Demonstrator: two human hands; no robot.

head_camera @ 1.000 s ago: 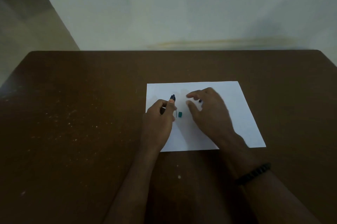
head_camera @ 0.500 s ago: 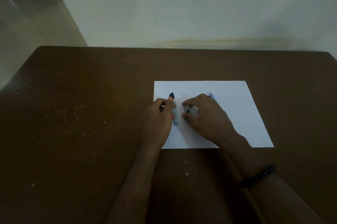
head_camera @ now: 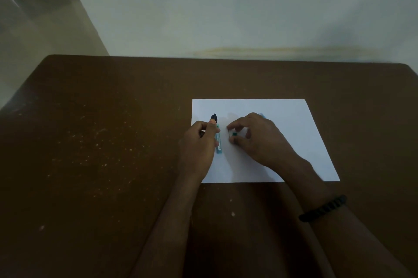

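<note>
Teal cap being pinched over the white paper, with a dark pen waiting in the other hand.

The right hand is curling its forefinger and thumb round the small cap, holding it low over the sheet between the two hands. The left hand is gripping the pen in a closed fist, its dark tip poking up past the thumb. A teal tube is lying on the paper just beside that hand. With so tiny a cap in such dim light, the likeliest slip, as I judge it, is the cap escaping the fingertips and skittering onto the brown bench, where it would be hard to spot. A careless nudge from the left hand could also be sending the tube rolling off the sheet.
</note>
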